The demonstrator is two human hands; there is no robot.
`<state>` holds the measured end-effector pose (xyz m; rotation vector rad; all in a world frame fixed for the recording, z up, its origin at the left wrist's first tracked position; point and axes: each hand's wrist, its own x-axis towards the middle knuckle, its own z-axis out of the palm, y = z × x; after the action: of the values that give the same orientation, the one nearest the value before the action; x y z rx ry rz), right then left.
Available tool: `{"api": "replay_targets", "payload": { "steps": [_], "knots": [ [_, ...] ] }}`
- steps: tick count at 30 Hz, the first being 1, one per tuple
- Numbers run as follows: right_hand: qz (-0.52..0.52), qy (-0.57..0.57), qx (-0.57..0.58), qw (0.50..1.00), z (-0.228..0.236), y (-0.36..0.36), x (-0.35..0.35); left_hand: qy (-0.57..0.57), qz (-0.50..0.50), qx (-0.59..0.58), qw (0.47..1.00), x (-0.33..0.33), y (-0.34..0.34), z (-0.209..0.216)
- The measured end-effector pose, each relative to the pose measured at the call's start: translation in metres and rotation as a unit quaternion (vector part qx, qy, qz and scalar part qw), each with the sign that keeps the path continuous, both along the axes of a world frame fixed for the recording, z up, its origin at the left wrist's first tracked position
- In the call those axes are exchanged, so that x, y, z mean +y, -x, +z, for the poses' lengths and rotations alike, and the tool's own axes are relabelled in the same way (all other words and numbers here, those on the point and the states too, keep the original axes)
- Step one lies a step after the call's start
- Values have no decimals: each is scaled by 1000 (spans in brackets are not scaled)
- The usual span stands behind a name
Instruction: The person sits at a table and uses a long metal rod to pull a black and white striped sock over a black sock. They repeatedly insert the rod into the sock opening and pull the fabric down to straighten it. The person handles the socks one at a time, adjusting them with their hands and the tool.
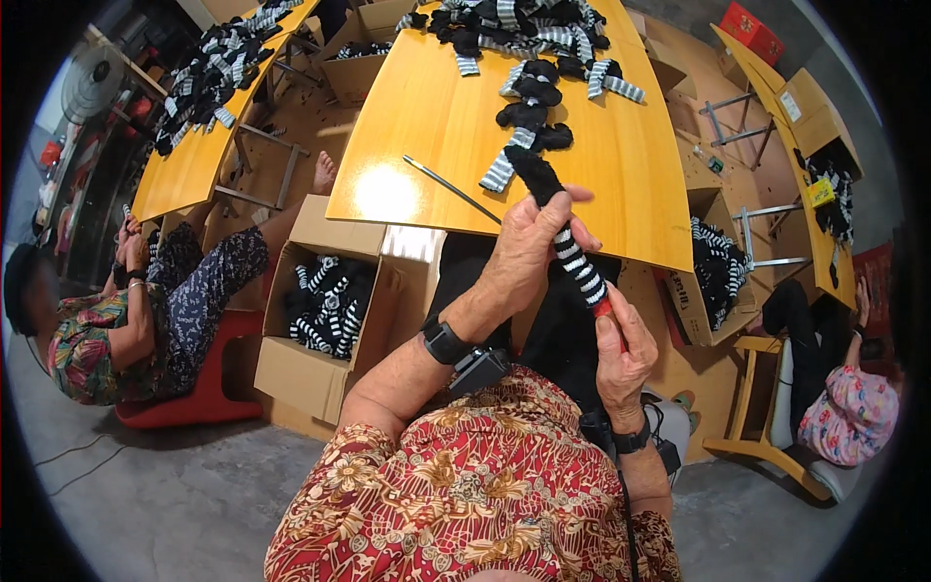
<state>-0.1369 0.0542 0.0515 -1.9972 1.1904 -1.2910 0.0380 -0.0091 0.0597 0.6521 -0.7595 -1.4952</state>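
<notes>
Pretty loud red shirt [465,466] with gold flowers, bottom middle of the frame. Left hand [529,233] and right hand [624,354] are bare, black strap [444,342] on each wrist, thin black cable [630,514] right of centre.

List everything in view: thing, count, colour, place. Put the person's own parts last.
Middle table, left table, right table: one each, yellow-brown
Knitted piece: one, black with white stripes and red end, between the hands
Metal rod: one, silvery, middle table's near left
Knitted piles: two, black and grey-striped, middle and left tables
Cardboard boxes: at least four, brown, around the tables
Yellow packet: one, right table
Red box: one, far right
Red chair: one, left
Wooden chair: one, right
Fan: one, grey, far left
Co-workers: two, patterned tops, left and right
Shirt: one, red and gold, on the person
Wristbands: two, black, both wrists
Left hand: one, around the piece's middle
Right hand: one, at its red end
</notes>
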Motion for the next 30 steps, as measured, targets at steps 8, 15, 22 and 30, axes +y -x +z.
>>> {"api": "replay_targets", "payload": {
  "steps": [8, 15, 22, 30],
  "knots": [
    [23, -85, -19, 996, -7, 17, 11, -12, 121, 182, 976, -12, -26, 3],
    [4, -193, -73, 978, -15, 12, 9, -63, 130, 182, 973, -12, -12, -9],
    [181, -342, -253, 887, -11, 29, -11, -74, 105, 117, 985, -12, -21, -7],
    [99, -200, -100, 970, -22, 28, -7, -56, 48, 187, 980, -11, -20, -7]
  ]
}}
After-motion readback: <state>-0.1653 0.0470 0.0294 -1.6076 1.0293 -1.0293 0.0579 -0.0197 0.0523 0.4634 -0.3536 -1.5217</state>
